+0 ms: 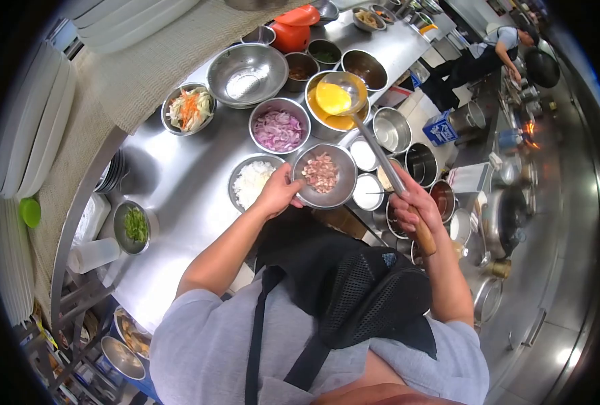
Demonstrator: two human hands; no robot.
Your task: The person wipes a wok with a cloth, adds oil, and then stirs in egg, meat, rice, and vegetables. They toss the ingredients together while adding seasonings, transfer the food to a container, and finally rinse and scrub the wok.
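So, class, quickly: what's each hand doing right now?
Left hand: gripping the rim of a bowl of chopped meat.
Right hand: closed around the ladle.

We hold a long ladle (384, 159) in our right hand (411, 208). It has a metal head and shaft and a wooden grip. Its head carries smooth yellow liquid (332, 99) and is over the pot (307, 99) of similar liquid; we cannot tell if they touch. In our left hand (278, 192) we hold, by the rim, a round metal bowl (341, 188). It is open side up, with small pieces of pink meat (320, 172) inside, and lies close to our body.
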